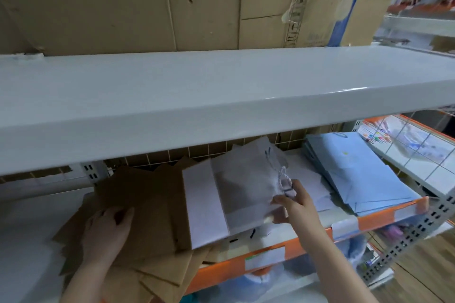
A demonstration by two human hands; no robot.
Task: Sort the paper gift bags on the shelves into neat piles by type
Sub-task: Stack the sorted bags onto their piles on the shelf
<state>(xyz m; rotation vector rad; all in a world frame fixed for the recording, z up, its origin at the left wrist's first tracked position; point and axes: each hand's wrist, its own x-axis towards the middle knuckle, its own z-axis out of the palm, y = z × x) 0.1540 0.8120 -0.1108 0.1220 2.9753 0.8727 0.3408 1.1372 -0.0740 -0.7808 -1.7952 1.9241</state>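
Left hand (108, 231): lower left of frame; grip wide, fingers spread flat, pressing down on the brown bags (138, 209).
Brown bags: loose fan, lower left to centre, lying on the lower shelf (376, 215); corners splayed, several overhanging the shelf's orange front edge. Not yet squared.
White bag (221, 199): centre of frame, flat, its left edge overlapping the brown fan. More white bags lie under and behind it; number not readable, frame blurred.
Right hand (294, 203): centre right; grip narrow, thumb and fingers pinching the white bag's right edge just below its twisted cord handle (283, 178).
Blue bags (364, 179): right of centre, a fairly even pile on the same shelf, just beside the white ones.
Upper shelf (221, 96): white, bare across mid-frame; cardboard (147, 2) behind it at top.
Step in hand (judgement): separating white from brown; the left hand pins the brown fan while the right takes the white bag.
Next move (judgement): draw the white bag right, clear of the brown, onto the white pile between brown and blue; keep the brown pinned so nothing slides off the edge; then square the fan.
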